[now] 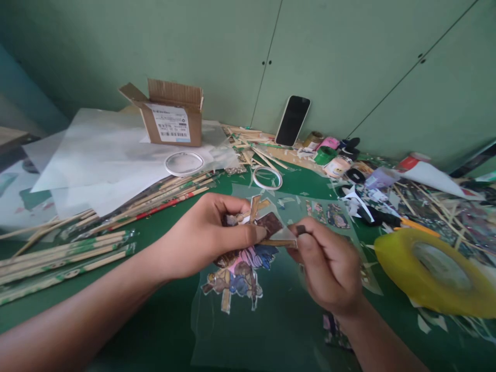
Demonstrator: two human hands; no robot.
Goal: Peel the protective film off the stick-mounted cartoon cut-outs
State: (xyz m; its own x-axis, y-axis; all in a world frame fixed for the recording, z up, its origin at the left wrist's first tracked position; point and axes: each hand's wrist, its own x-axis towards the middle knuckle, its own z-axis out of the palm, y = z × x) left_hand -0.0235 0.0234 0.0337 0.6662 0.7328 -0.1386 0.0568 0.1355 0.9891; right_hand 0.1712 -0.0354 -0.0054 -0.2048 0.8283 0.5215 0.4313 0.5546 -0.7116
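My left hand is closed on a colourful paper cutout with printed figures and a clear border, its thumb pressed flat on the upper part. A dark brown rectangle and tan strips show beside that thumb. At the cutout's right edge, my right hand pinches a small dark brown piece between thumb and fingers. Whether this piece is joined to the cutout I cannot tell. Beneath both hands lies a clear plastic sheet on the green table. More small printed cutouts lie on the sheet's right side.
A large yellow tape roll sits at the right, near an orange-handled tool and scraps. Wrapped chopsticks lie left. Behind are an open cardboard box, white tape rings and a phone leaning on the green wall.
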